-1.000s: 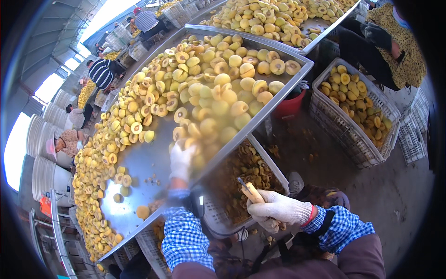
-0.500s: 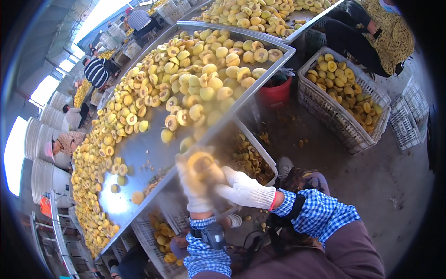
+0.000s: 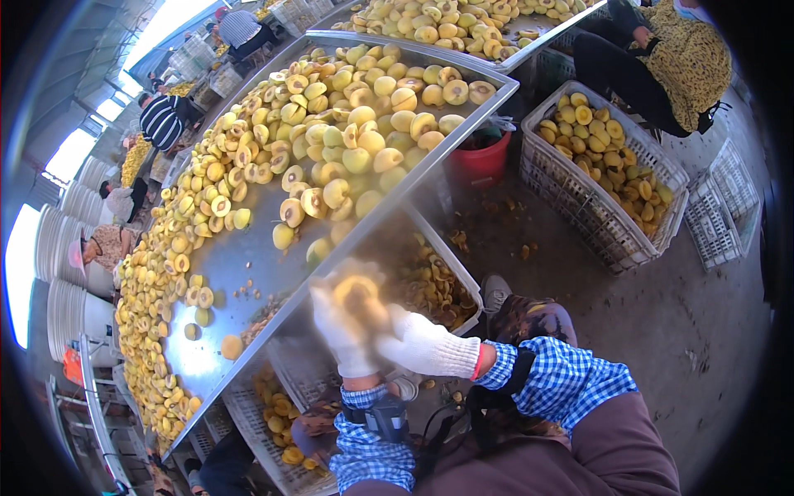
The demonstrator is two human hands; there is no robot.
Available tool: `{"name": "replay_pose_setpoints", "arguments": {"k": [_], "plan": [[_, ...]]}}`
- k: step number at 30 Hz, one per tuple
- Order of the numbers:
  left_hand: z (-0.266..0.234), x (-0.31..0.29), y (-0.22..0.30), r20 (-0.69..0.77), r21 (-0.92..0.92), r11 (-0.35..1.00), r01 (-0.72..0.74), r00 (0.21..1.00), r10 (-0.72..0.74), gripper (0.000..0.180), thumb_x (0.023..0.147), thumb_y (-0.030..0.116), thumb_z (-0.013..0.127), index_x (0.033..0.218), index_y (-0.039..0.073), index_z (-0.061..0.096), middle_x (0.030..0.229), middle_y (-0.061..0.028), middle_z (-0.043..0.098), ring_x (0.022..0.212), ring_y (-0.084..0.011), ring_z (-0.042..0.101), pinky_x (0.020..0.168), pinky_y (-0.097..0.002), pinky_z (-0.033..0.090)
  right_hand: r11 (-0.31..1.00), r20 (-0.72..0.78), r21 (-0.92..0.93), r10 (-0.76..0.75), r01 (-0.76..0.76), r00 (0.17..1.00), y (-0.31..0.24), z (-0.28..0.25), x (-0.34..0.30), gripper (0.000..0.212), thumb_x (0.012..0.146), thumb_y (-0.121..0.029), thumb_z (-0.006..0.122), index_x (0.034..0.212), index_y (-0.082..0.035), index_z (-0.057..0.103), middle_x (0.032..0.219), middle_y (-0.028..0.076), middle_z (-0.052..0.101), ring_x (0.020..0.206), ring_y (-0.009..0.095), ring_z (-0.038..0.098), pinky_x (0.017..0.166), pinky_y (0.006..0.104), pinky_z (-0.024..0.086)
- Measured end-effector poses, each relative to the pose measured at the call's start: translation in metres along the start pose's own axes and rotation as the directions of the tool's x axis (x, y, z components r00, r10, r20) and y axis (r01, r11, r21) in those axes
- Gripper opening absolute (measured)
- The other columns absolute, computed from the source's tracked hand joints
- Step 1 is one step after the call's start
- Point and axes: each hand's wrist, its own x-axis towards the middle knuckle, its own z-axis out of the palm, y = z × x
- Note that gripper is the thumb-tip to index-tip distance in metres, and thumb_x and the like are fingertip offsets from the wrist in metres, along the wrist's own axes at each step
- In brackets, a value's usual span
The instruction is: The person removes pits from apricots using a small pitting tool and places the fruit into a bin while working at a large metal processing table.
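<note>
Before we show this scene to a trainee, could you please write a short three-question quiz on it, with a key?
1. Multiple choice: what colour is the bucket beside the metal table?
a) blue
b) red
c) green

2. True or false: the left hand and the right hand both wear white gloves.

3. Fill in the gap: the left hand holds a blurred, yellow-orange piece of ____.

Key:
1. b, red.
2. True.
3. Fruit; the blur hides its finer detail.
</note>
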Motion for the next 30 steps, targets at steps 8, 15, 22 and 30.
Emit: {"name": "replay_pose_setpoints", "arguments": {"k": [8, 15, 22, 30], "plan": [[-0.02, 0.011, -0.013, -0.041, 0.132, 0.99, 0.045, 0.998, -0.04, 0.056, 0.097, 0.048, 0.037, 0.098, -0.004, 0.059, 0.089, -0.0167, 0.063, 0.077, -0.0316, 0.065, 0.068, -0.0422, 0.057, 0.998, 0.097, -0.017, 0.06, -0.058, 0.994, -0.005, -0.002, -0.004, 0.043, 0.084, -0.032, 0.055, 0.108, 0.003, 0.051, 0.096, 0.026, 0.061, 0.09, 0.04, 0.061, 0.076, 0.0431, 0.048], [-0.01, 0.0, -0.008, -0.093, 0.204, 0.976, -0.082, 0.99, 0.102, 0.048, 0.099, 0.039, 0.039, 0.098, -0.004, 0.061, 0.087, -0.0138, 0.064, 0.071, -0.0231, 0.064, 0.061, -0.0326, 0.054, 0.989, 0.193, 0.127, 0.046, -0.072, 0.98, -0.004, -0.006, -0.007, 0.035, 0.088, -0.028, 0.053, 0.106, 0.002, 0.048, 0.086, 0.015, 0.061, 0.077, 0.027, 0.061, 0.069, 0.0369, 0.05], [-0.012, -0.007, 0.011, 0.106, 0.001, 0.997, 0.076, 0.992, -0.076, 0.064, 0.093, 0.057, 0.04, 0.102, -0.003, 0.058, 0.096, -0.0155, 0.062, 0.084, -0.0328, 0.065, 0.072, -0.0453, 0.056, 0.782, 0.493, 0.57, -0.08, -0.252, 0.866, 0.001, -0.012, -0.003, 0.022, 0.091, -0.024, 0.054, 0.098, -0.005, 0.045, 0.073, 0.007, 0.058, 0.055, 0.009, 0.055, 0.049, 0.0212, 0.047], [-0.01, -0.01, 0.004, -0.077, -0.14, 0.976, 0.164, 0.981, -0.176, 0.062, 0.094, 0.055, 0.037, 0.104, -0.002, 0.057, 0.098, -0.0178, 0.061, 0.083, -0.0352, 0.064, 0.069, -0.0465, 0.056, 0.998, 0.19, 0.03, -0.058, 0.053, 0.98, 0.006, 0.004, -0.001, 0.025, 0.089, -0.021, 0.053, 0.102, 0.0, 0.05, 0.079, 0.007, 0.06, 0.071, 0.017, 0.06, 0.065, 0.0309, 0.05]]}}
